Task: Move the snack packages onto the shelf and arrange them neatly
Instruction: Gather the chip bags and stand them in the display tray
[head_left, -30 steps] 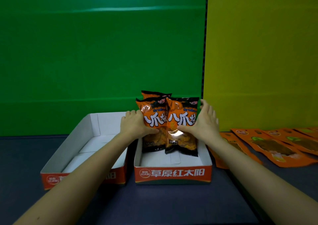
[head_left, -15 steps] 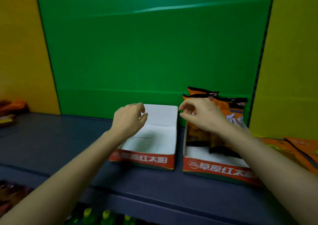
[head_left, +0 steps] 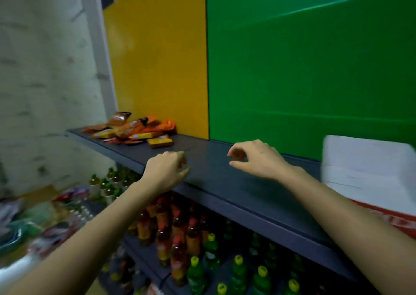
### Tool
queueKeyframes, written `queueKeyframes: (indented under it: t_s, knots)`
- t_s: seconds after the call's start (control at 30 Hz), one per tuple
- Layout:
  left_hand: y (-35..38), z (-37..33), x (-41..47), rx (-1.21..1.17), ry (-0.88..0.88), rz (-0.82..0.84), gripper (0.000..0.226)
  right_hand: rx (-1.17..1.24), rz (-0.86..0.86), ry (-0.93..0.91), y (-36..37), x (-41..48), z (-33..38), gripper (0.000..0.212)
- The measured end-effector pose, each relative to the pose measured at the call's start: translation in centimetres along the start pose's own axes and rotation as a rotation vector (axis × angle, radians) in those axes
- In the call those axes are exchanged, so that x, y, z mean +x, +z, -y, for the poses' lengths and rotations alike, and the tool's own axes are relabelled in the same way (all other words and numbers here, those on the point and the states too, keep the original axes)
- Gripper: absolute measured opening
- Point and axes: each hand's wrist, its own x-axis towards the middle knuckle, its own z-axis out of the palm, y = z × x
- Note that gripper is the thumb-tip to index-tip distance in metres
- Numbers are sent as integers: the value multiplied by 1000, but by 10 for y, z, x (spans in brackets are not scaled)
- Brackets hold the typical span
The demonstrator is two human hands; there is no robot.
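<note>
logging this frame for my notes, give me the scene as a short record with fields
shelf: dark grey, in front of yellow and green back panels
snack packages: loose orange pile at the shelf's far left end
left hand: fingers loosely curled, holds nothing, over the shelf's front edge
right hand: fingers loosely curled, holds nothing, above the shelf
box: white inside, red front, on the shelf at the right
bottles: rows on the lower levels
image: blurred
</note>
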Motion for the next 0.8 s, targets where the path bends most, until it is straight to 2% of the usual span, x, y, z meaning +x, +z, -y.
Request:
queueKeyframes:
  t_s: [0.17,0.3,0.57,0.8]
  knots:
    - [-9,112,-21,13,-88,7,31,37,31,-89,54,58,79,26]
    - [-12,172,-24,-6,-146,2,30,27,64,-101,81,99,119,26]
    - [10,252,-2,-91,-187,-13,33,40,85,-73,130,187,155,26]
    - [41,320,62,-142,-188,-1,33,40,42,-22,165,285,159,29]
